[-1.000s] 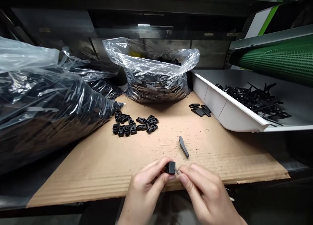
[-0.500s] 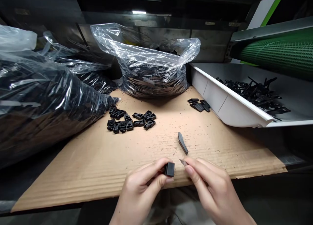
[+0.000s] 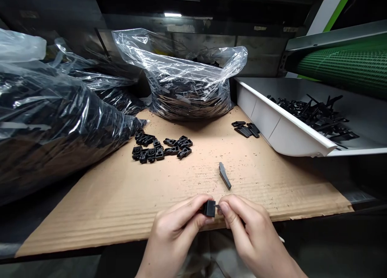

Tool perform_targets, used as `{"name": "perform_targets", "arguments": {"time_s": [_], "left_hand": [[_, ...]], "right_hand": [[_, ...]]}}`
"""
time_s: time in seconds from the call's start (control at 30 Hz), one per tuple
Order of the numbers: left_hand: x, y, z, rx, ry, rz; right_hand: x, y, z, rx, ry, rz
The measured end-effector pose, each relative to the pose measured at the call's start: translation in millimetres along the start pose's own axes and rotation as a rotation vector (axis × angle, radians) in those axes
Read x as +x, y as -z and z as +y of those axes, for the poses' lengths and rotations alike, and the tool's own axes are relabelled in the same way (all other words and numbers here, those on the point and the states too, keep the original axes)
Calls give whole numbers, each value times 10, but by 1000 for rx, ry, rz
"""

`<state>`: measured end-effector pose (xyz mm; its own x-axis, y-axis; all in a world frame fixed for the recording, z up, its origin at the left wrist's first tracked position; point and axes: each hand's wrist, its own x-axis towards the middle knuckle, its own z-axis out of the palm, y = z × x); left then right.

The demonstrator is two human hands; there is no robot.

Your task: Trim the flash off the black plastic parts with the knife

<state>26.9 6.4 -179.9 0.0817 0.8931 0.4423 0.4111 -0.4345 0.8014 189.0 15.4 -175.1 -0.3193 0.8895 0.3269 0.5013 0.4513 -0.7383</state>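
Note:
Near the front edge of the cardboard sheet (image 3: 121, 205), my left hand (image 3: 178, 225) pinches a small black plastic part (image 3: 210, 208) with a square end turned to the right. My right hand (image 3: 246, 221) is closed on a small pointed blade (image 3: 218, 206), mostly hidden by the fingers. Its tip is at the right side of the black part; whether it touches, I cannot tell. Just beyond my hands a slim dark tapered piece (image 3: 224, 176) lies on the cardboard.
Several small black parts (image 3: 151, 151) lie in a group at left, a few flat black pieces (image 3: 246, 129) at right. Clear bags of black parts (image 3: 190, 92) stand behind and at left (image 3: 60, 125). A white tray (image 3: 281, 129) and green roller (image 3: 341, 64) are on the right.
My right hand has moved left, bringing the blade's tip up to the black part. My left hand keeps its hold in nearly the same place.

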Motion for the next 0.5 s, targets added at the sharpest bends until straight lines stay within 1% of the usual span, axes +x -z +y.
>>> {"name": "perform_targets", "arguments": {"time_s": [0.07,0.23,0.3,0.37,0.43,0.5], "left_hand": [[5,-5,5,2,10,-2],[12,-42,19,-30,50,34],[18,-59,16,-33,76,59],[28,-67,12,-22,84,74],[41,-64,18,-14,85,55],[55,-50,36,-37,88,3]], "right_hand": [[10,10,-2,17,-22,-31],[50,54,-33,53,-93,-125],[51,97,-51,107,-89,-195],[46,146,-65,214,-109,-239],[51,180,-72,317,-180,-207],[78,182,-73,356,-248,-148]]}}
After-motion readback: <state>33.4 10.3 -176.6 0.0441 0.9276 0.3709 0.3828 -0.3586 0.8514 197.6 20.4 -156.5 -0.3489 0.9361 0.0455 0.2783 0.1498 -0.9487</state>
